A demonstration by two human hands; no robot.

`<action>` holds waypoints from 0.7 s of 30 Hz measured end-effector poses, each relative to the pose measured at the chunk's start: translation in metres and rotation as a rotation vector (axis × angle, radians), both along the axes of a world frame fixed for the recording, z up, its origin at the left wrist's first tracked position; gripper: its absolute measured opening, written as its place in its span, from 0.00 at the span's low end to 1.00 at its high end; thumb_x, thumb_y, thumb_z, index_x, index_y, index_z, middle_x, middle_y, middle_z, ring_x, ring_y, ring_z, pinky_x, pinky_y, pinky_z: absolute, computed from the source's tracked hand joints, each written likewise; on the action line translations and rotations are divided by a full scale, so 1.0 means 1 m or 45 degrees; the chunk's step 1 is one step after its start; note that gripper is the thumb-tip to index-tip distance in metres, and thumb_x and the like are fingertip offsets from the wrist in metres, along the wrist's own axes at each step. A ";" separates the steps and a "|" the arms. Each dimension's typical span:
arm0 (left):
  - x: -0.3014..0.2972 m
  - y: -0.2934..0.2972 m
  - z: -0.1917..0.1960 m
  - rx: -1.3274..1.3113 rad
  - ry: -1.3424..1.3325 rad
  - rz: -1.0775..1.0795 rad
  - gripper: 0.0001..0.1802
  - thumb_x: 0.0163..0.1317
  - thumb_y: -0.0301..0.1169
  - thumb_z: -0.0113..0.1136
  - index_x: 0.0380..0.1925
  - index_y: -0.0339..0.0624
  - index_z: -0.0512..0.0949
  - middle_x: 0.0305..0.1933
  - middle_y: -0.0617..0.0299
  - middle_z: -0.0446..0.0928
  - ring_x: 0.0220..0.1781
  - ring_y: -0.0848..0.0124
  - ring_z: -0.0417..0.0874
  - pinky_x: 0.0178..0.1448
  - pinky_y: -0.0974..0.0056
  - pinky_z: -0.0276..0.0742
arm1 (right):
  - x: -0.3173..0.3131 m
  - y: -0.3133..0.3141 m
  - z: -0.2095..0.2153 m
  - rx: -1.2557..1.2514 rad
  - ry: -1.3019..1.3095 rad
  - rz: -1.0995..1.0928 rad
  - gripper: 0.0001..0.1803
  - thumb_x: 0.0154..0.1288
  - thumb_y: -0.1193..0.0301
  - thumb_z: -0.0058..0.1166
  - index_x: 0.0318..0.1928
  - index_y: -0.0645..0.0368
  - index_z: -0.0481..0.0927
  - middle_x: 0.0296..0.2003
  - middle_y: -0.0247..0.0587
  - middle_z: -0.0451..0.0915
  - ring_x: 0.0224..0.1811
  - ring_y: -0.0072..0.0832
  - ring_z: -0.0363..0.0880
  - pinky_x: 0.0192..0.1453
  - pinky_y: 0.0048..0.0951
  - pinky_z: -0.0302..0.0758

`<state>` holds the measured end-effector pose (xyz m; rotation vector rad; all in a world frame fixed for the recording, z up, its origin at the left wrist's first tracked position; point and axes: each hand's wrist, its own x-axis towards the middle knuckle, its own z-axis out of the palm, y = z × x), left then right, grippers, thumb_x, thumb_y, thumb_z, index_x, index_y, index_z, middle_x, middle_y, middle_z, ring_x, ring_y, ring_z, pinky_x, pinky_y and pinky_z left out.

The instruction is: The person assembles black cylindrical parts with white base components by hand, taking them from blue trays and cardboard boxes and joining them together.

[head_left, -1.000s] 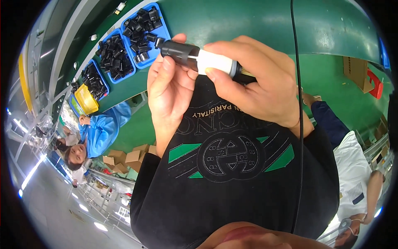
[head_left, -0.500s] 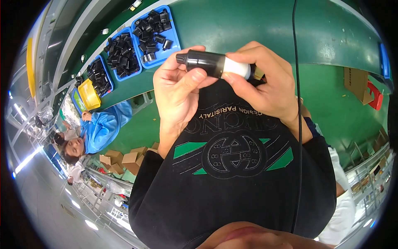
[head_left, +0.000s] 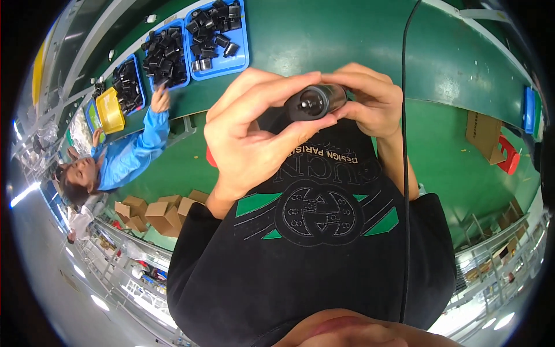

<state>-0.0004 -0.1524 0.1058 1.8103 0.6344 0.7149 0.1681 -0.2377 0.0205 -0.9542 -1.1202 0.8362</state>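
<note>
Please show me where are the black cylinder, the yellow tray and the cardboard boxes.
Cylinder [head_left: 315, 102], head view, on its round end face.
Yellow tray [head_left: 110, 110], head view, on its inner wall.
Cardboard boxes [head_left: 156, 214], head view, on a middle box.

Cylinder [head_left: 315, 102]: dark glossy metal (smooth sheen); trays [head_left: 222, 40]: blue plastic; bench [head_left: 347, 34]: matt green.

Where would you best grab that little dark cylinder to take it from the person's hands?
Probably by the free dark end of the cylinder, coming from the near side: that round end faces the camera, while the left hand and right hand cover its sides and far end.
</note>
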 end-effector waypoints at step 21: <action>-0.019 0.017 -0.027 -1.254 0.235 -0.031 0.19 0.55 0.20 0.65 0.47 0.26 0.75 0.38 0.52 0.82 0.38 0.71 0.84 0.42 0.70 0.83 | 0.006 -0.002 0.015 -0.856 -0.042 0.282 0.14 0.51 0.64 0.70 0.22 0.61 0.82 0.12 0.28 0.72 0.15 0.12 0.67 0.18 0.18 0.60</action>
